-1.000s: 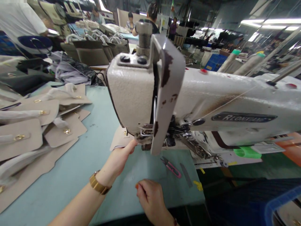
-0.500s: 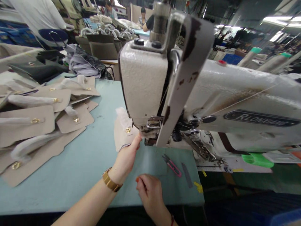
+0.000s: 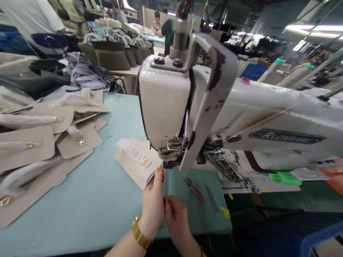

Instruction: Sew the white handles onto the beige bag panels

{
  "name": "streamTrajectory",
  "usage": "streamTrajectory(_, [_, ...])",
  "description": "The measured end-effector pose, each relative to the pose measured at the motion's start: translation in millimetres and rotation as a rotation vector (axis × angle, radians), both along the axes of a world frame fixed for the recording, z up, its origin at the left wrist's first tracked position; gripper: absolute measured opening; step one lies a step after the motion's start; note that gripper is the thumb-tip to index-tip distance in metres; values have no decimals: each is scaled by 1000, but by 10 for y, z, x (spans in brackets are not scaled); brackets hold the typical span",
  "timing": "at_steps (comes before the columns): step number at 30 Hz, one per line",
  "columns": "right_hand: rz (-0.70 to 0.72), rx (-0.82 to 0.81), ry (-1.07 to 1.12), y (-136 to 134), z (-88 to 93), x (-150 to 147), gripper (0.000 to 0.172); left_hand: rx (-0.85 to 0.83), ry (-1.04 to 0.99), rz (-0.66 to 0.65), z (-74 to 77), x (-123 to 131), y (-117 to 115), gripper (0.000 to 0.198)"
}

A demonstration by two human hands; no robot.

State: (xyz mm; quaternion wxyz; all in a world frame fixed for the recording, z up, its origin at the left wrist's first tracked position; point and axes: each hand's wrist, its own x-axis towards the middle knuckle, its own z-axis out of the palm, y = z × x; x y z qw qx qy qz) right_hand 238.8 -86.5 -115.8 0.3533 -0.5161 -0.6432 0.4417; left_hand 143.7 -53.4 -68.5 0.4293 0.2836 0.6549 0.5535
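Note:
My left hand (image 3: 153,200), with a gold watch on the wrist, grips the near corner of a beige bag panel (image 3: 136,173) between thumb and fingers. The panel carries a plastic-wrapped handle (image 3: 129,149) with a gold fitting and lies just left of the needle area of a white sewing machine (image 3: 164,103). Its right edge is partly hidden by the machine head and my thumb. Close beside the left wrist, my right hand (image 3: 177,216) is closed with curled fingers; whatever is in them is hidden.
Thread snips (image 3: 195,189) with pink handles and a grey metal strip (image 3: 212,199) lie right of my hands. Several beige panels (image 3: 80,142) with wrapped handles are piled at left. Grey-brown bags (image 3: 111,55) stand behind. A person in white (image 3: 34,18) sits at back left.
My left hand has drawn back toward me, and the panel has turned and come nearer, showing more of itself. My right hand now sits against the left one. The camera view has shifted slightly.

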Motion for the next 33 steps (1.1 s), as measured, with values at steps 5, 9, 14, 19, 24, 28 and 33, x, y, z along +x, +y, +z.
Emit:
streamTrajectory(5, [-178, -159, 263, 295, 453, -78, 49, 84, 217, 164, -347, -730, -446, 47])
streamTrajectory(9, [-149, -190, 267, 559, 691, -390, 54, 360, 807, -409, -206, -1580, 59, 49])
streamTrajectory(14, [-253, -103, 193, 722, 763, -705, 44, 581, 1048, -1078, 225, -1789, 1010, 69])
streamTrajectory(19, [-229, -175, 213, 698, 784, -600, 39, 617, 1157, -1243, 490, -1609, 1053, 63])
streamTrajectory(24, [-191, -169, 177, 692, 799, -467, 40, 632, 1346, -1103, 585, -1562, 821, 63])
streamTrajectory(28, [-180, -161, 183, 736, 792, -418, 39, 577, 1389, -1033, 619, -1481, 676, 59])
streamTrajectory(33, [-140, -111, 156, 743, 805, -297, 39, 489, 1412, -923, 671, -1327, 552, 48])
